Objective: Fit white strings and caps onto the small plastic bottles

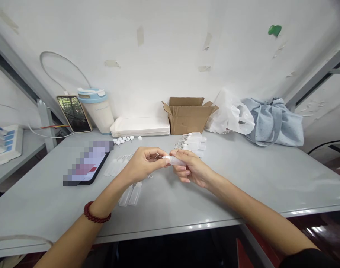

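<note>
A small translucent plastic bottle is held level above the middle of the table. My right hand is wrapped round its body. At its left end, my left hand pinches the white cap, and a thin loop shows by the fingers. Two similar bottles lie below my left hand. Several more bottles lie in a row beyond my left wrist, partly hidden by it. Behind my right hand is a pile of capped bottles with loops. Loose white caps sit at the back left.
On the grey table, a large phone lies at left. Along the wall stand a propped phone on a cable, a tumbler, a white stack, an open cardboard box, a plastic bag and a blue cloth bag.
</note>
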{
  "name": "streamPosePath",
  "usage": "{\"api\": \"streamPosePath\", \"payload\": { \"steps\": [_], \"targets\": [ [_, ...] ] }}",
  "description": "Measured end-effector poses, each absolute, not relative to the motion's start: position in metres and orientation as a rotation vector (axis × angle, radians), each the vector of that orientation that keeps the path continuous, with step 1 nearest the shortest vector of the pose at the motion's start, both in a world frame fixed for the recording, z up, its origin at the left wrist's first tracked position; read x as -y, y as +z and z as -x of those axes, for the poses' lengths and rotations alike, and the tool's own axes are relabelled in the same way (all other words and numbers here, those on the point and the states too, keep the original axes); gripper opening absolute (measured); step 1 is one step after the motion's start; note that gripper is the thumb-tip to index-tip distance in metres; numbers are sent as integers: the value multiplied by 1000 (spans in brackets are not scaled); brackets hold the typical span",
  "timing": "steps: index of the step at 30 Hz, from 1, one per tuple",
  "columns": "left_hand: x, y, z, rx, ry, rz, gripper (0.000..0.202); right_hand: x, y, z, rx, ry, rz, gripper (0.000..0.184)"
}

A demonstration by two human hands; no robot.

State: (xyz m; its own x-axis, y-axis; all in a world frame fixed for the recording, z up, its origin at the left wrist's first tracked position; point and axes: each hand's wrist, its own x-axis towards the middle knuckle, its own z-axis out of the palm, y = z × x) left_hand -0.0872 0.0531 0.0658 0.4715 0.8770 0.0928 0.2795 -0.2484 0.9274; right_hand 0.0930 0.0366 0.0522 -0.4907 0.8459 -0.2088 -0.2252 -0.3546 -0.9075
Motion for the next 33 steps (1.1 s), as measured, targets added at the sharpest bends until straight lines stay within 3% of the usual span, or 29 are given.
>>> {"api": "streamPosePath", "payload": {
  "steps": [8,13,18,24,33],
  "targets": [
    [-67,59,92,-1048,825,-1693,41,-34,48,-94,1552,1036,1007,24],
    [-64,60,91,-993,815,-1707,40,-36,36,-94,1930,416,1023,16],
    [-61,64,88,-1027,773,-1789,42,-38,30,-94,2057,192,996,21],
    [-54,62,84,-1102,789,-1895,40,-36,33,-92,2020,457,1079,29],
    [-55,60,86,-1095,781,-1976,29,-39,46,-95,1370,1681,1005,37]
  ]
}}
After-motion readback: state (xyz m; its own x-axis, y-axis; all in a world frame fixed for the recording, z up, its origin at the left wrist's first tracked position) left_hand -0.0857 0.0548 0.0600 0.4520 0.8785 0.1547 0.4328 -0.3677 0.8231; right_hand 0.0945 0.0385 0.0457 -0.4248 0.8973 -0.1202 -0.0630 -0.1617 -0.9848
